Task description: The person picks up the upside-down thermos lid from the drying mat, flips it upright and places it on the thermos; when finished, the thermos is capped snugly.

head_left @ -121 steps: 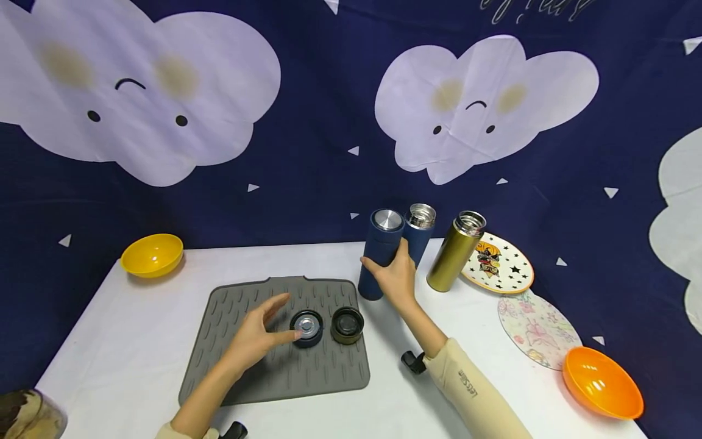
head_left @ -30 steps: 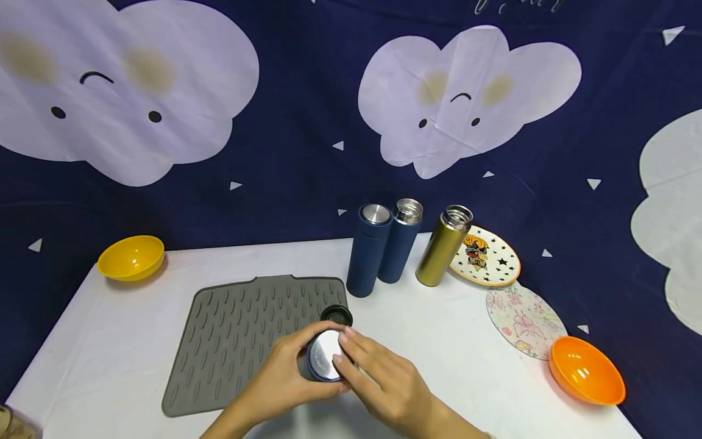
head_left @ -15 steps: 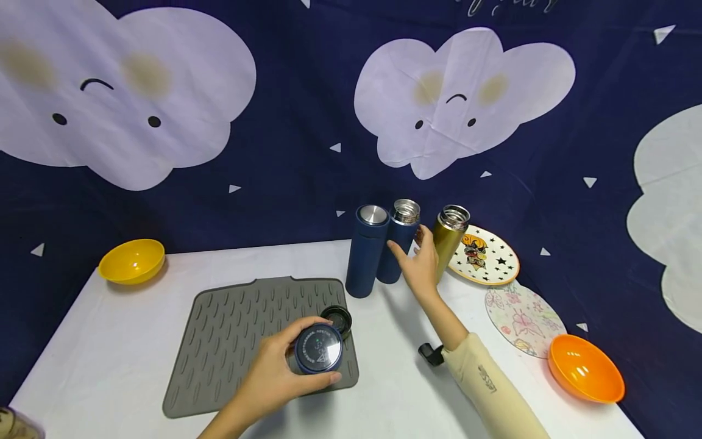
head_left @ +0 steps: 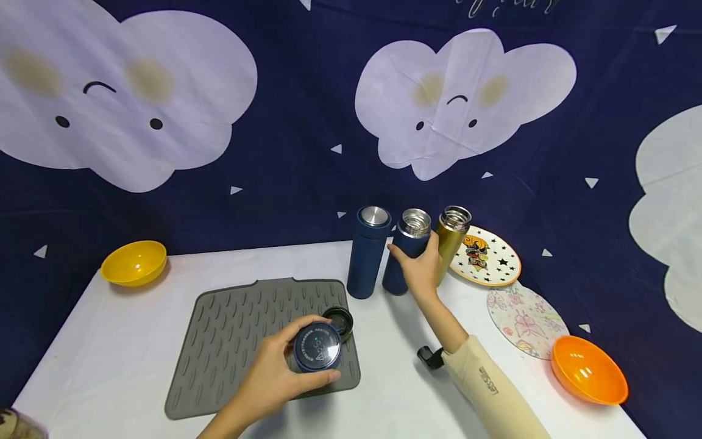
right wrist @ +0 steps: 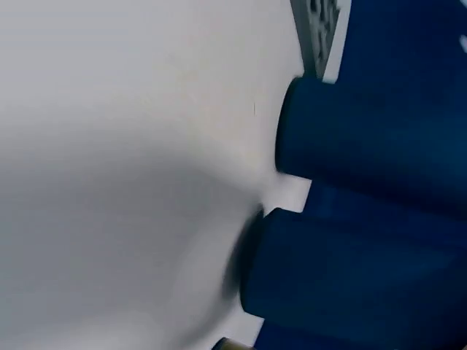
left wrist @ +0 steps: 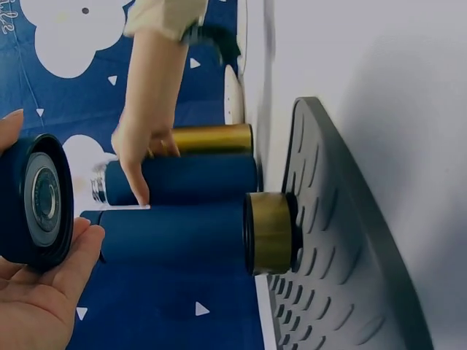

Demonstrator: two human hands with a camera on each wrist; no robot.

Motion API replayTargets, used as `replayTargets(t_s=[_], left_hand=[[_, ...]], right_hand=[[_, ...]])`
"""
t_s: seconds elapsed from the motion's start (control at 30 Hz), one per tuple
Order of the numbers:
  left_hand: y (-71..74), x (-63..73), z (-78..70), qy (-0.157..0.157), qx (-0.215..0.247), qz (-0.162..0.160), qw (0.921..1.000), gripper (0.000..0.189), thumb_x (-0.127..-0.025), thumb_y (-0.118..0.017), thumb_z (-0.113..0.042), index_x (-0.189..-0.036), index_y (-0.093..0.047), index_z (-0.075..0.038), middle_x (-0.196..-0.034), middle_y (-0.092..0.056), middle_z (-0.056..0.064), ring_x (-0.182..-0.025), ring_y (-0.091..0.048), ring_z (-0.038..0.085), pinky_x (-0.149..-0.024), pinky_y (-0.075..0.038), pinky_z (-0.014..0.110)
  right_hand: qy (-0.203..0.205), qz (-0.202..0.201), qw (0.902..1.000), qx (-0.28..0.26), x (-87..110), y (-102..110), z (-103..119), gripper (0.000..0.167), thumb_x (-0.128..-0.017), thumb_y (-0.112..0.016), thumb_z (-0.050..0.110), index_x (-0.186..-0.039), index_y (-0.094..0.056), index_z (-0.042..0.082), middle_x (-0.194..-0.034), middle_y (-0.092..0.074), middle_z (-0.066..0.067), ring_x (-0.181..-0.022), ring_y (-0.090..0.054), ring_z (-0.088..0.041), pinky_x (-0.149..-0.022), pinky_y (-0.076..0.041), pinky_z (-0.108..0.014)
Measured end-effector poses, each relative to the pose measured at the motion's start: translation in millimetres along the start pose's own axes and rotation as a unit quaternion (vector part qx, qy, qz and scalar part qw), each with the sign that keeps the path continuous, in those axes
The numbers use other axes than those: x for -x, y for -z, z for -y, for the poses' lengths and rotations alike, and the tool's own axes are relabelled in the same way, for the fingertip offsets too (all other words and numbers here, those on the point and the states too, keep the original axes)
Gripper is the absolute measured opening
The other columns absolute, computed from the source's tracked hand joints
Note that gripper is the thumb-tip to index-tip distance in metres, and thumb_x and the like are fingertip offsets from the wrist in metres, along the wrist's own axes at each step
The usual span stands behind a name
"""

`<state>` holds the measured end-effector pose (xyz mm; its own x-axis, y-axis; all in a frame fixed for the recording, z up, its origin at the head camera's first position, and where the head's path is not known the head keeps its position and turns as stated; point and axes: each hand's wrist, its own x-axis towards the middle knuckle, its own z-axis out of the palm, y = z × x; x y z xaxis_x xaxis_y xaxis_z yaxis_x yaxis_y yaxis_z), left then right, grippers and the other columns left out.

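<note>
Three pale clouds (head_left: 466, 97) show on the navy backdrop (head_left: 307, 91), which hangs behind a white table (head_left: 417, 378). A grey ribbed mat (head_left: 225, 341) lies on the table's left half. Beyond its right side are the capped blue bottle (head_left: 365, 259), the open blue bottle (head_left: 408, 245) next to it, and the open gold bottle (head_left: 451, 241). Further right come a floral disc (head_left: 525, 323), an orange bowl (head_left: 588, 370) and a starry plate (head_left: 496, 259); a yellow bowl (head_left: 134, 263) sits at the far left corner. The left hand (head_left: 280, 372) reaches over the mat, thumb and fingers clamped on the rim of a blue lid (head_left: 318, 346). The right hand (head_left: 422, 265) grips the open blue bottle below its steel neck, thumb on the left side. The blue lid is held clear of the mat, printed face up, near the gold lid (left wrist: 270, 233) standing on the mat's right edge.
</note>
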<state>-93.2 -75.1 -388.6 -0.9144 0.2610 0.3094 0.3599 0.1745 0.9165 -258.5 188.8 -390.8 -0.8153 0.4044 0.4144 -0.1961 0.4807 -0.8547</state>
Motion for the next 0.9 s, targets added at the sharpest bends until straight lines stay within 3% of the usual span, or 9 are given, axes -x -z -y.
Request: replayTargets(t_s=[0.27, 0.5, 0.7, 0.9], left_hand=[[3.6, -14.6, -5.1, 0.000, 0.013, 0.003, 0.9999, 0.068, -0.070, -0.091, -0.023, -0.129, -0.059, -0.024, -0.124, -0.066, -0.004, -0.102, -0.067, 0.014, -0.084, -0.058, 0.029], [1.7, -37.8, -17.2, 0.001, 0.026, 0.017, 0.9995, 0.068, -0.070, -0.091, -0.022, -0.130, -0.058, -0.025, -0.122, -0.067, -0.003, -0.102, -0.067, 0.017, -0.084, -0.057, 0.029], [-7.4, -63.4, -31.7, -0.011, 0.058, 0.023, 0.9980, 0.068, -0.072, -0.089, -0.015, -0.132, -0.058, -0.019, -0.122, -0.066, 0.006, -0.097, -0.069, 0.019, -0.080, -0.058, 0.029], [-32.9, -95.1, -42.5, -0.031, 0.063, 0.020, 0.9973, 0.065, -0.072, -0.089, -0.014, -0.130, -0.059, -0.014, -0.114, -0.068, 0.007, -0.090, -0.069, 0.016, -0.077, -0.059, 0.031]], right_hand=[[-0.001, 0.055, 0.9980, -0.033, 54.6, 40.1, 18.1, 0.079, -0.072, -0.089, 0.021, -0.137, -0.047, 0.005, -0.125, -0.063, -0.016, -0.109, -0.064, -0.032, -0.092, -0.051, -0.046], [0.000, 0.102, 0.9943, -0.030, 93.0, 47.9, 23.7, 0.079, -0.069, -0.091, 0.019, -0.135, -0.049, 0.007, -0.122, -0.065, -0.012, -0.103, -0.067, -0.027, -0.091, -0.053, -0.045], [0.020, 0.101, 0.9944, -0.022, 106.0, 46.5, 23.0, 0.077, -0.070, -0.090, 0.016, -0.134, -0.050, 0.008, -0.120, -0.067, -0.012, -0.101, -0.068, -0.027, -0.089, -0.053, -0.048], [0.045, 0.101, 0.9938, -0.014, 105.9, 46.3, 20.3, 0.074, -0.072, -0.089, 0.017, -0.134, -0.049, 0.008, -0.119, -0.069, -0.010, -0.101, -0.067, -0.022, -0.086, -0.055, -0.046]])
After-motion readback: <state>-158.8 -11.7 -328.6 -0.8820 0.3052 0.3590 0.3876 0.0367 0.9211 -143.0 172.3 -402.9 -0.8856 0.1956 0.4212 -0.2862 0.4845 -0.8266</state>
